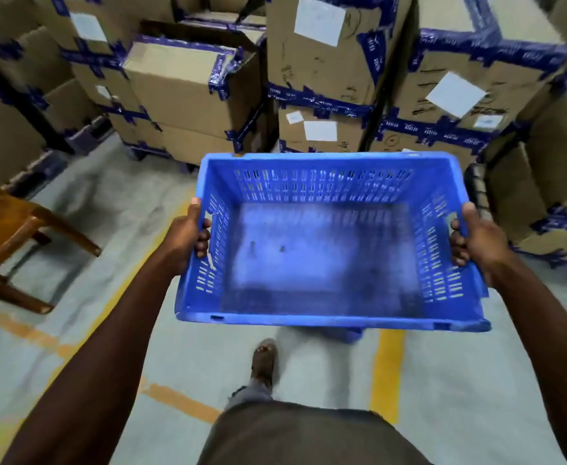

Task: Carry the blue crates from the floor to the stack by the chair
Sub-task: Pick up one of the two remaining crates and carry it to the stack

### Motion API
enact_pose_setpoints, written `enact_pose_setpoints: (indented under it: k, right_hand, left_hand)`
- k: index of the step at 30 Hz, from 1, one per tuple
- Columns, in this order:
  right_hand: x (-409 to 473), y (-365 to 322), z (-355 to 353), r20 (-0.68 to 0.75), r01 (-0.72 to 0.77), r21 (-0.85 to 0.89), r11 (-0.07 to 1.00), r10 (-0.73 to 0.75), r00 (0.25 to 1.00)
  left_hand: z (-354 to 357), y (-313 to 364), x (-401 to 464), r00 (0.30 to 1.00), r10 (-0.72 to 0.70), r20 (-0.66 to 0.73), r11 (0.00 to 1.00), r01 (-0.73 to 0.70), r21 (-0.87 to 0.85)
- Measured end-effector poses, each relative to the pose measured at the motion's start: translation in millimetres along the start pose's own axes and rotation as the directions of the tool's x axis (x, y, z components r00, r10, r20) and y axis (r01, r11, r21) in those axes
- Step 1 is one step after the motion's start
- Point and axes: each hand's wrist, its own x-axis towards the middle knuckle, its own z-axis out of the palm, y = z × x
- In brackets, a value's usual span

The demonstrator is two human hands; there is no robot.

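Note:
An empty blue crate with slotted walls hangs in front of me above the floor, held level at about waist height. My left hand grips the handle slot in its left wall. My right hand grips the matching slot in its right wall. A bit of another blue object shows on the floor just under the crate's near edge. A wooden chair stands at the left edge, partly cut off. No stack of crates shows in view.
Stacks of cardboard boxes sealed with blue tape fill the back and right side. The grey floor has yellow and orange lines. My foot is on the floor below the crate.

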Motion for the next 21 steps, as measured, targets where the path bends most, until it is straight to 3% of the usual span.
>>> enact_pose_setpoints:
  k: [9, 21]
  right_hand:
    - [54, -30, 30, -0.200, -0.035, -0.068, 0.997, 0.021, 0.980]
    - [132, -43, 16, -0.299, -0.129, -0.136, 0.982, 0.084, 0.951]
  left_hand:
    - [41, 97, 146, 0.959, -0.055, 0.279, 0.988, 0.012, 0.156]
    - [117, 135, 221, 0.949, -0.105, 0.296, 0.974, 0.038, 0.224]
